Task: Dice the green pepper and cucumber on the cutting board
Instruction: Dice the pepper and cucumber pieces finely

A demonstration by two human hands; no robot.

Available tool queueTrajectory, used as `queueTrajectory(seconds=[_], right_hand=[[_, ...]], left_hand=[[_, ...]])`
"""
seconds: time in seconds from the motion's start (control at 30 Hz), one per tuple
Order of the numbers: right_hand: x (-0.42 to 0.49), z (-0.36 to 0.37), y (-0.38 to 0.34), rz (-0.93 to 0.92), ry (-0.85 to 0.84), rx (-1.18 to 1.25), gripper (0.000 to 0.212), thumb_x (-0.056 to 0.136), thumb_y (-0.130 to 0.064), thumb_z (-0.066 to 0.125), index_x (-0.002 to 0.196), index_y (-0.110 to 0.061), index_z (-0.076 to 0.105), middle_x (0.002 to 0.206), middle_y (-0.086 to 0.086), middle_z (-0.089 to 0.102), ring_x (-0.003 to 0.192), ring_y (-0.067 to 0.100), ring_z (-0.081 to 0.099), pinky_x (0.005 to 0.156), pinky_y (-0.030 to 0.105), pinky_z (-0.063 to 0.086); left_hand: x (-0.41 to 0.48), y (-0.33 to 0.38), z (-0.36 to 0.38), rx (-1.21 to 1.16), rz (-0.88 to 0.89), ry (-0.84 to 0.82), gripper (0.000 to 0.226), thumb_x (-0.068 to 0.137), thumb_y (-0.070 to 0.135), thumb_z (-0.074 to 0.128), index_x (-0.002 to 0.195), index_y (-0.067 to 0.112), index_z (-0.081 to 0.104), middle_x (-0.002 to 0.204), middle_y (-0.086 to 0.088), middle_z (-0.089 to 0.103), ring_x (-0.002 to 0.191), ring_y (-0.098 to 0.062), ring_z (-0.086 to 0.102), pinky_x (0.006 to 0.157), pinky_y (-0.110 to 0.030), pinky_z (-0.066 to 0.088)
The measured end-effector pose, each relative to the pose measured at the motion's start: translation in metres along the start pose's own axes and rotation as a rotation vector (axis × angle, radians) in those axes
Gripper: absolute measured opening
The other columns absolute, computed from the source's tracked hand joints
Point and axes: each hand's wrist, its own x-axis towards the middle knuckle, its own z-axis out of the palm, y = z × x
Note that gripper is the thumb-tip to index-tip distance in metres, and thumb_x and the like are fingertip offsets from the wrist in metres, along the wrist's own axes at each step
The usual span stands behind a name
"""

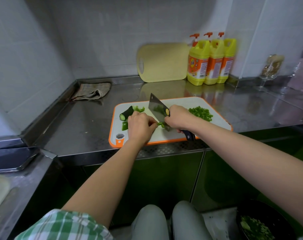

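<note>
Steel counter (88, 122) with white, orange-rimmed cutting board (182, 103) — my left hand (140, 127) pinches a green pepper strip (160, 123) mid-board, fingers curled; my right hand (180, 118) grips the cleaver (156, 110), blade just beside that strip. Cucumber (126, 113) lies at the board's left end; diced pepper (201, 113) at right.

Pale grey tiled walls (43, 40) meet in a corner behind a shiny steel counter (78, 122), with glossy cabinet doors (164, 179) beneath it.
</note>
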Motion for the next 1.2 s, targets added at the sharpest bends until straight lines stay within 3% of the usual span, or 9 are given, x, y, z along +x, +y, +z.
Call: queueTrajectory(seconds=[0.23, 0.43, 0.67, 0.93, 1.2], right_hand=[[0.003, -0.003, 0.009, -0.027, 0.140, 0.064, 0.022, 0.092, -0.014, 0.043, 0.070, -0.011, 0.045, 0.058, 0.008, 0.054, 0.045, 0.023, 0.058, 0.051, 0.027, 0.044], [-0.008, -0.015, -0.002, -0.016, -0.037, -0.030, 0.017, 0.094, -0.012, 0.043, 0.081, -0.004, 0.051, 0.056, 0.012, 0.056, 0.043, 0.021, 0.054, 0.046, 0.023, 0.041], [-0.003, -0.005, -0.005, 0.005, -0.015, -0.081, 0.024, 0.095, -0.011, 0.043, 0.071, -0.006, 0.046, 0.054, 0.011, 0.055, 0.040, 0.021, 0.053, 0.046, 0.024, 0.042], [0.000, -0.008, -0.007, -0.002, -0.064, -0.081, 0.015, 0.094, -0.008, 0.043, 0.083, -0.003, 0.052, 0.057, 0.012, 0.054, 0.039, 0.021, 0.052, 0.041, 0.022, 0.037], [0.002, 0.009, 0.004, 0.016, 0.104, 0.017, 0.022, 0.093, -0.013, 0.044, 0.071, -0.011, 0.044, 0.063, 0.007, 0.051, 0.045, 0.023, 0.056, 0.048, 0.027, 0.046]], left_hand=[[0.000, -0.001, 0.000, -0.009, 0.004, -0.005, 0.015, 0.088, 0.037, 0.066, 0.094, 0.030, 0.077, 0.094, -0.001, 0.071, 0.102, -0.026, 0.048, 0.076, -0.033, 0.029], [0.000, -0.001, 0.001, -0.018, 0.000, -0.009, 0.016, 0.088, 0.037, 0.067, 0.094, 0.027, 0.078, 0.094, -0.002, 0.070, 0.102, -0.026, 0.047, 0.079, -0.035, 0.032], [0.001, -0.001, 0.001, -0.028, -0.008, 0.001, 0.016, 0.087, 0.038, 0.067, 0.093, 0.027, 0.078, 0.094, -0.001, 0.071, 0.101, -0.026, 0.047, 0.078, -0.035, 0.031], [0.000, 0.004, -0.001, 0.019, -0.014, -0.001, 0.021, 0.084, 0.041, 0.063, 0.089, 0.027, 0.076, 0.088, -0.003, 0.068, 0.099, -0.025, 0.048, 0.075, -0.033, 0.030], [0.000, 0.005, -0.003, 0.026, -0.002, 0.007, 0.018, 0.089, 0.034, 0.062, 0.090, 0.024, 0.076, 0.087, -0.005, 0.068, 0.099, -0.027, 0.049, 0.073, -0.033, 0.029]])
